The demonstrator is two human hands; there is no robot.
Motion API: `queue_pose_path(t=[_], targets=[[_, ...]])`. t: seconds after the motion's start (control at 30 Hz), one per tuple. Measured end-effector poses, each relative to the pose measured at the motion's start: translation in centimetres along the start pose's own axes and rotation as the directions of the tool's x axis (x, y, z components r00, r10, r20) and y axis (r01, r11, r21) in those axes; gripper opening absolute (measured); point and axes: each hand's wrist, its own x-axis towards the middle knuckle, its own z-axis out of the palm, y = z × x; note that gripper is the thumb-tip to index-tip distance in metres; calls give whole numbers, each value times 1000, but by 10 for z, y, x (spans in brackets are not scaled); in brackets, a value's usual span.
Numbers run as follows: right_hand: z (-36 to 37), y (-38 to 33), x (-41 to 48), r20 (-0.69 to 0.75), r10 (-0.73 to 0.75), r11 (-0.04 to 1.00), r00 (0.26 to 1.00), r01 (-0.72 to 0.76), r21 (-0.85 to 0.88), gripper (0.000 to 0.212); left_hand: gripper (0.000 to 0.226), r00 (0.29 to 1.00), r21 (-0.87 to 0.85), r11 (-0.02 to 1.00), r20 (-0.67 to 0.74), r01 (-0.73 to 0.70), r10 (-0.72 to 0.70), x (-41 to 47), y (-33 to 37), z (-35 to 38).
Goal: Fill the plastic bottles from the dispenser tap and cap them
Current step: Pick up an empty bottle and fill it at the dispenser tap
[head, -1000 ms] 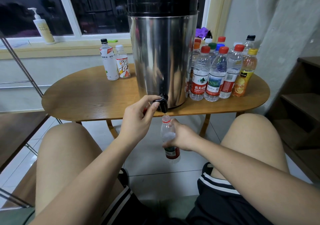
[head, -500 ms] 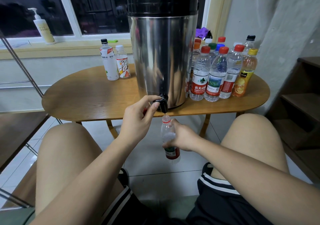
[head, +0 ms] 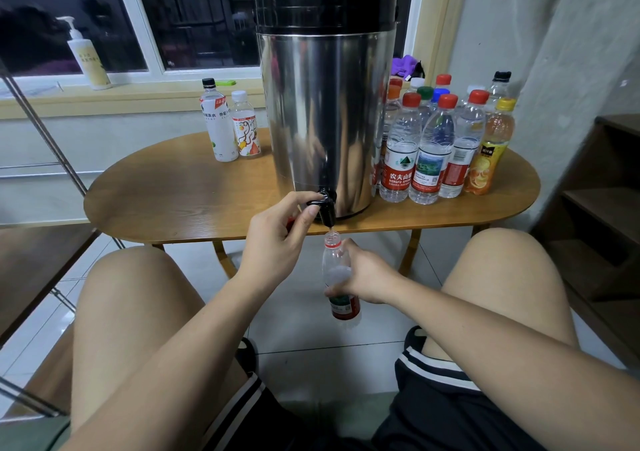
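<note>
Black shorts (head: 450, 416), white-striped hems; bare forearms, knees; possibly dark slippers (head: 247, 353).

A home room: wooden table (head: 173, 201), night window (head: 194, 17), lotion bottle (head: 88, 59).

A tall steel dispenser with black lid (head: 325, 121) fills the oval wooden table's (head: 166, 201) middle. Left of it bare wood lies open back to 2 white-labelled bottles (head: 225, 128); right of it a tight cluster of capped plastic bottles (head: 429, 145) blocks the top. The left hand (head: 277, 232) on the black tap (head: 325, 208) and the right hand (head: 367, 277) gripping a clear uncapped bottle (head: 334, 263) crowd the space beneath.
</note>
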Motion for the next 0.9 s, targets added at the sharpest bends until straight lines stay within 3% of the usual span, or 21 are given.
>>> queue_pose_path(t=[0.9], targets=[[7, 5, 7, -23, -6, 999, 1000, 7, 32, 102, 21, 1000, -7, 1000, 10, -2, 2, 0, -1, -1]])
